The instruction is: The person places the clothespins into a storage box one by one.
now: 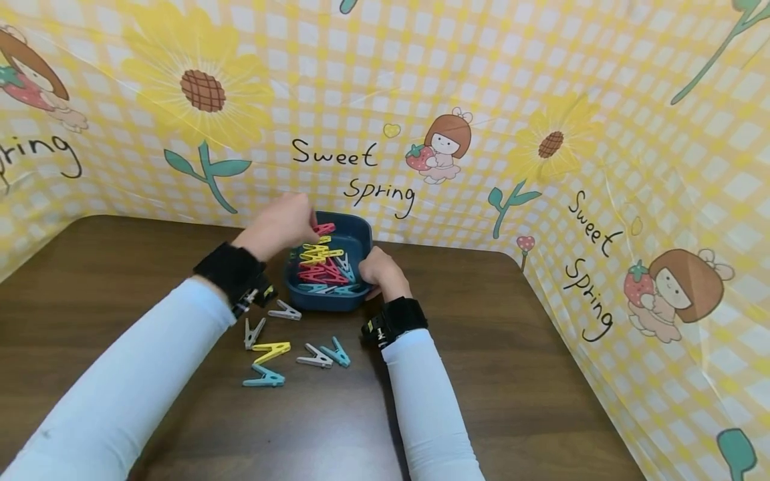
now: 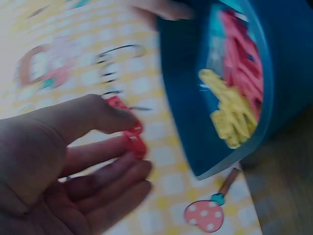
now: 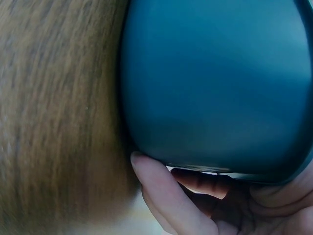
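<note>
My left hand is over the far left part of a dark blue plastic bin. Between its thumb and fingers it pinches a red clothespin, seen beside the bin's rim in the left wrist view. Inside the bin lie several yellow clothespins, red clothespins and blue clothespins. My right hand grips the bin's right side, its fingers against the outer wall in the right wrist view.
On the brown wooden table, in front of the bin, lie loose clothespins: a yellow clothespin, a blue clothespin and several others in grey and blue. A yellow checked cloth stands behind the table and along its right side.
</note>
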### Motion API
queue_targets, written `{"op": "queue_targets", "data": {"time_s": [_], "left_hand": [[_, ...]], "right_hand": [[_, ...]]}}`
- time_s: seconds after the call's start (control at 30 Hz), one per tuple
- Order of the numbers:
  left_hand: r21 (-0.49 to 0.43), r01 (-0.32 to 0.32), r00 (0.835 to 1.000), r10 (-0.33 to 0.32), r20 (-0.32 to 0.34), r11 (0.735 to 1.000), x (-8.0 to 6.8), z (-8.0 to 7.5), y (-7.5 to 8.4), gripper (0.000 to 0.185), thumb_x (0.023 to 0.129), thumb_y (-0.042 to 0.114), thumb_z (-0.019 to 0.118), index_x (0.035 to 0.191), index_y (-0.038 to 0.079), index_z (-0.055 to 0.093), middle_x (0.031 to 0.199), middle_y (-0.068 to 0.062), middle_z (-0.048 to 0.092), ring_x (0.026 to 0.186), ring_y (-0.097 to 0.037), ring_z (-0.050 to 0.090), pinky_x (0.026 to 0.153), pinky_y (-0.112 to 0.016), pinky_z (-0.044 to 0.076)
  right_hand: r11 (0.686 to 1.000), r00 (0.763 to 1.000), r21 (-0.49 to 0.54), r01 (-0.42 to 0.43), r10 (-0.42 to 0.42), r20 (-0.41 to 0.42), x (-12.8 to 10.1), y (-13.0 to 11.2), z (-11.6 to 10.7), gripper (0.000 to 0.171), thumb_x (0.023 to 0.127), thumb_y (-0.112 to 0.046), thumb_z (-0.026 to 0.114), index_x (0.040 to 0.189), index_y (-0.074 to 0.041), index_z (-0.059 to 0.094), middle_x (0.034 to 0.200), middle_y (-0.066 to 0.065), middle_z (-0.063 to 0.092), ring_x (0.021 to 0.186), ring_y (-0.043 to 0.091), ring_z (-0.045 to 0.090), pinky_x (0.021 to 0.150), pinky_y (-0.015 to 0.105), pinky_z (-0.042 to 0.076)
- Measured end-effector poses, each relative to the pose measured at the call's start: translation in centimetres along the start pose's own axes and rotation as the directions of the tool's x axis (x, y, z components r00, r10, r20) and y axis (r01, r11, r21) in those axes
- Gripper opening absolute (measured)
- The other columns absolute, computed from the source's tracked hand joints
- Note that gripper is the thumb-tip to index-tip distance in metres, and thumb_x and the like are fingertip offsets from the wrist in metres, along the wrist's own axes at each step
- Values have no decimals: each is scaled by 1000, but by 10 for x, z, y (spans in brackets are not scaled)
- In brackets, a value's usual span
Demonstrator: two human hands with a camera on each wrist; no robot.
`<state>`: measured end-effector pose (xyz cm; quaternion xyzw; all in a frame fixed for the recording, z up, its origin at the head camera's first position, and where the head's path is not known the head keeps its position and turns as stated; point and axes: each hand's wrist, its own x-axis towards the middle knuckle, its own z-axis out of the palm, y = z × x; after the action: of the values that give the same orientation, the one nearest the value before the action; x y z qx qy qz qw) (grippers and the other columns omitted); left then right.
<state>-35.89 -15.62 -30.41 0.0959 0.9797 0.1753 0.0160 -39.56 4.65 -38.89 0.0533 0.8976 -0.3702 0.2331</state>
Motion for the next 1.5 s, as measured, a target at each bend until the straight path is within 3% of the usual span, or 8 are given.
{"op": "queue_targets", "data": {"time_s": [0.13, 0.37, 0.6, 0.73, 0.83, 1.2, 1.37, 1.5], "left_hand": [[88, -67, 997, 64, 31, 994, 41, 18, 0, 16, 92, 18, 83, 88, 4, 77, 95, -15, 78, 83, -29, 70, 74, -41, 59], [176, -122, 992, 119, 28, 977, 122, 64, -43, 11, 94, 16, 81, 92, 7, 74, 88, -9, 75, 72, -23, 69, 64, -40, 57], [213, -116, 993, 121, -11, 970, 139, 94, -51, 17, 96, 15, 78, 107, 4, 73, 100, -16, 72, 85, -31, 71, 63, -45, 59], [227, -95, 995, 94, 12, 969, 133, 92, -48, 28, 95, 20, 82, 116, 3, 75, 109, -17, 73, 94, -32, 72, 73, -51, 62], [211, -78, 997, 74, 28, 974, 103, 74, -27, 26, 94, 17, 84, 112, 0, 77, 104, -16, 76, 91, -30, 72, 79, -50, 62], [79, -94, 991, 87, 98, 992, 67, 49, -7, 42, 99, -3, 64, 62, 12, 51, 61, 2, 32, 57, -16, 32, 53, -28, 30], [36, -65, 992, 61, 107, 997, 62, 44, -8, 11, 100, 1, 69, 92, 1, 76, 86, -11, 68, 78, -24, 61, 70, -34, 54], [-36, -47, 992, 51, 117, 998, 55, 38, -11, 30, 100, 5, 72, 128, -4, 74, 132, -24, 73, 117, -36, 70, 101, -51, 61]], "right_hand": [[1000, 1000, 4, 6, -6, -7, 2, 3, 2, 45, 116, -15, 44, 159, -3, 41, 153, 23, 57, 108, 36, 77, 67, 42, 70], [1000, 999, 2, 31, -31, -13, 7, 5, 3, 47, 115, -15, 44, 160, -2, 39, 154, 24, 54, 102, 37, 78, 63, 41, 69], [1000, 1000, -26, 14, -15, -25, 21, 7, 4, 50, 115, -17, 45, 162, -4, 38, 159, 23, 51, 88, 35, 80, 62, 41, 68], [999, 1000, -32, 1, -2, -26, 21, 6, 3, 52, 115, -18, 44, 164, -5, 34, 163, 23, 48, 88, 36, 81, 63, 41, 69], [1000, 1000, -27, -3, 2, -17, 11, 3, 0, 51, 116, -16, 43, 164, -4, 35, 164, 23, 48, 96, 36, 80, 64, 40, 69], [1000, 1000, 9, 4, -4, -15, 21, 7, 2, 44, 114, -16, 45, 156, -2, 45, 151, 22, 58, 97, 35, 78, 65, 42, 69], [1000, 1000, 12, 16, -16, -12, 4, 3, 0, 44, 115, -14, 44, 157, -1, 43, 152, 24, 56, 102, 37, 78, 67, 43, 70], [1000, 1000, 1, 12, -12, -9, 1, 3, 1, 44, 116, -16, 45, 158, -3, 43, 154, 23, 56, 101, 36, 79, 66, 41, 69]]}}
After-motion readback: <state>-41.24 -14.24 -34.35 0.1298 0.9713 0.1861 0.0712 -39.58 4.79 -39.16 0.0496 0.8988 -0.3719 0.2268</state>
